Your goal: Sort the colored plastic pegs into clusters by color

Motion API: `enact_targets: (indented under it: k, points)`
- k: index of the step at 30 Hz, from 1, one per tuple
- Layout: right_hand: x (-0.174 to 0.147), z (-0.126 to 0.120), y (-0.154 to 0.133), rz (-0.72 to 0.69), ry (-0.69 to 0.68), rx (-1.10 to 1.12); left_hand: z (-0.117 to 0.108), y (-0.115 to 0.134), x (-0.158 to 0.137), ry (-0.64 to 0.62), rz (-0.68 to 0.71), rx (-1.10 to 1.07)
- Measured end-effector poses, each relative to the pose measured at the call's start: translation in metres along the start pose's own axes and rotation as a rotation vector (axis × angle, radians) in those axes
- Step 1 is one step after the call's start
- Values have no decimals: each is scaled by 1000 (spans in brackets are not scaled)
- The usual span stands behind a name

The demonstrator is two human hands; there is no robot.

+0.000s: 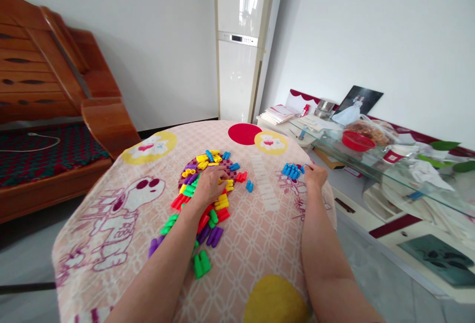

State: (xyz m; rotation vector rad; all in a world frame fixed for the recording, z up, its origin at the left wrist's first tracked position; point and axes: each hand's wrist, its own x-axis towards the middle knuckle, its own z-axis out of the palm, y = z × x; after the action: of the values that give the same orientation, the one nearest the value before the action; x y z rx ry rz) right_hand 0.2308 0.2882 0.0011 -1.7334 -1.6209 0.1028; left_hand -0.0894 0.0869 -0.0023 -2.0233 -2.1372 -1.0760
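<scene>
A pile of small two-pronged plastic toy pieces [222, 200] in red, yellow, green, purple and blue lies on the cloth-covered table [256, 244]. Over its middle rests my left hand [211, 184], fingers reaching forward and slightly apart among yellow pieces; their tips are partly hidden. At the right, my right hand [315, 174] pinches a blue toy piece [303, 168] between thumb and fingers. Just left of it stands a tight row of blue pieces [291, 170]. A lone blue piece [250, 186] and a red piece [241, 177] lie between the pile and that row.
Right of the table runs a glass-topped stand [386, 164] with a red bowl [358, 141], a paper cup [394, 155], papers and a photo. A wooden bench [63, 90] is at the left. A tall white cabinet unit [239, 75] stands behind the table.
</scene>
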Motion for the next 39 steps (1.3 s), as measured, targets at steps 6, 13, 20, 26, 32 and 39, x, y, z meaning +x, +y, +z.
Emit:
enact_targets:
  k: [6,13,20,26,32,39]
  points:
    - [-1,4,-6,-60,-57,-33,-3,3,0,-22,-5,0]
    - [-9,-2,-16,-78,-7,-90,-3,3,1,-21,-12,16]
    - [-55,-6,-75,-413,-105,226,-2,4,0,-30,-13,30]
    - [-109,4,-116,-697,-639,163,-2,4,-2,-33,-1,35]
    - [-115,4,-122,-705,-672,-86,-2,4,0,-28,-18,17]
    - [-102,5,-111,-602,-639,-110,-1,2,0,-25,-3,20]
